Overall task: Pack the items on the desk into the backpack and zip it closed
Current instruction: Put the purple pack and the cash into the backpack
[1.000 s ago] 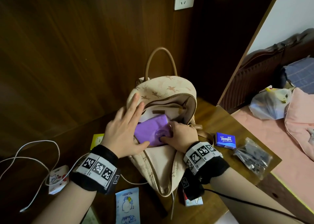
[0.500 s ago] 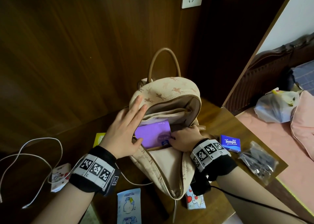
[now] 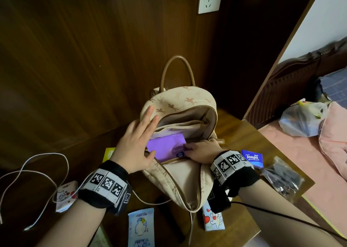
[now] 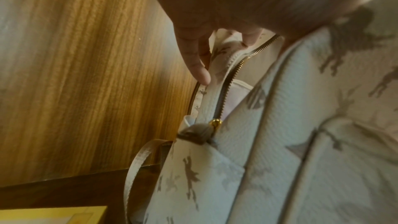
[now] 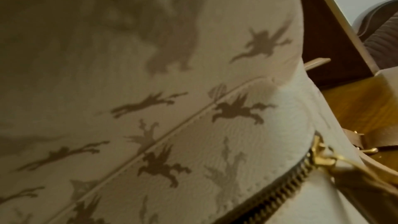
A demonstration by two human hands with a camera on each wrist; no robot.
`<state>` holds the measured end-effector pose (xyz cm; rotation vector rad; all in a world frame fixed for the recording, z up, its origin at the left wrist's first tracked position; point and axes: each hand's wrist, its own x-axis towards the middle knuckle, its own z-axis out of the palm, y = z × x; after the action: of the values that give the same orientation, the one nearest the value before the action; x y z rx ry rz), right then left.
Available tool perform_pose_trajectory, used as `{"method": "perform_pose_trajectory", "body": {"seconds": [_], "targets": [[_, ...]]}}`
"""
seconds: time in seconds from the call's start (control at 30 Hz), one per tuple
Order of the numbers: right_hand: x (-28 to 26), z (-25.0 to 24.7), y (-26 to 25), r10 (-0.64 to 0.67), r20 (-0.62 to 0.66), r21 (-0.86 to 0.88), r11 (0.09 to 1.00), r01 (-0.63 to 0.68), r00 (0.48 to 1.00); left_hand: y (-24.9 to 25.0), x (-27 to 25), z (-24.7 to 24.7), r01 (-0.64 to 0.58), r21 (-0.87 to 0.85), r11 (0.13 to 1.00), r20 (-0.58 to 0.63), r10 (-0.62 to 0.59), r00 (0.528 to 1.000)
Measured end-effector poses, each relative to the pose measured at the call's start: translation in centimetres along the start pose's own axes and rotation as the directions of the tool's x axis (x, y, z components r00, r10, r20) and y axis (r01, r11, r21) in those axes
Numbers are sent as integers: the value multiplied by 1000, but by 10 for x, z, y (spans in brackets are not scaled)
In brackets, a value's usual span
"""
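The left hand point(image 3: 136, 146), fingers straight, holds the backpack point(image 3: 185, 183) mouth open; the right hand point(image 3: 201, 152) seemingly pinches a purple tissue pack point(image 3: 165, 146) inside, though its fingertips are hidden.

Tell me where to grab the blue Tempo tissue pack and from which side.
Take the blue Tempo tissue pack across its two long edges, coming from above with the right hand. It lies flat on the desk, label up, just right of that hand, with bare wood on each side for the fingers.
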<state>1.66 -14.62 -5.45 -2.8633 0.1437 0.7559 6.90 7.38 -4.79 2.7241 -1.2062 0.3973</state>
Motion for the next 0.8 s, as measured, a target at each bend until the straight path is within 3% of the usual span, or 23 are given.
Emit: {"method": "perform_pose_trajectory", "body": {"seconds": [0.1,0.2,0.47,0.7,0.8], "targets": [[-6,-5,3,-13,9,66,998,13,1000,-1,-1,2,24,-34,999,1,-24,1000],[-14,-13,6,-21,29,241,970,14,999,-1,-2,3,37,-14,999,-35,-37,999],[-12,-9,14,89,-12,635,770,-62,996,5,-2,2,41,112,993,-82,-31,996],[-24,-14,20,65,-139,725,686,57,988,9,-9,-4,108,1,994,-11,-108,994],[-30,-22,21,-2,-212,731,664,160,977,6,-21,-6,214,-75,974,15,-214,977]]}}
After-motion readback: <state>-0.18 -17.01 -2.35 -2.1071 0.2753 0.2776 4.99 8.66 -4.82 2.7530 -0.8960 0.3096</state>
